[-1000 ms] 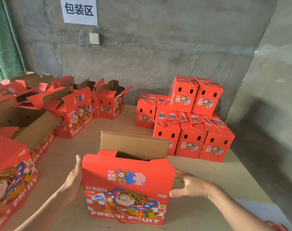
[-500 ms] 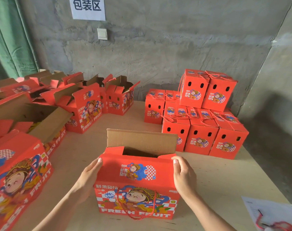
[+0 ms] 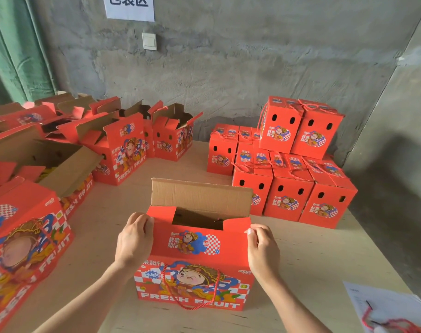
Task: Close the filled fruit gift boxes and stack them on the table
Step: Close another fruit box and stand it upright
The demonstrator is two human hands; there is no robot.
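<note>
Several open gift boxes (image 3: 118, 150), red with a cartoon figure and "FRESH FRUIT" printed on them, crowd the left side of the counter (image 3: 312, 248), their flaps raised; a green curtain (image 3: 12, 56) hangs at the far left; the grey wall behind carries a white sign (image 3: 129, 7) and a light switch (image 3: 149, 41). At the near middle the middle gift box (image 3: 195, 282) stands upright on the counter with its top open; its brown rear flap (image 3: 200, 198) stands straight up, and its red front flap (image 3: 192, 239) is raised too; a red cord handle (image 3: 192, 294) loops down its front face. The left hand (image 3: 135, 241) has its grip curled over the front flap's left top corner; the right hand (image 3: 262, 251) has its grip pinching the flap's right top corner. At the far right, apart from this box, closed boxes (image 3: 288, 198) sit stacked by the wall, two upper boxes (image 3: 300, 128) forming a second layer; at the near right edge lies a sheet of paper (image 3: 384, 306) with loose red cord (image 3: 392, 323) on it.
</note>
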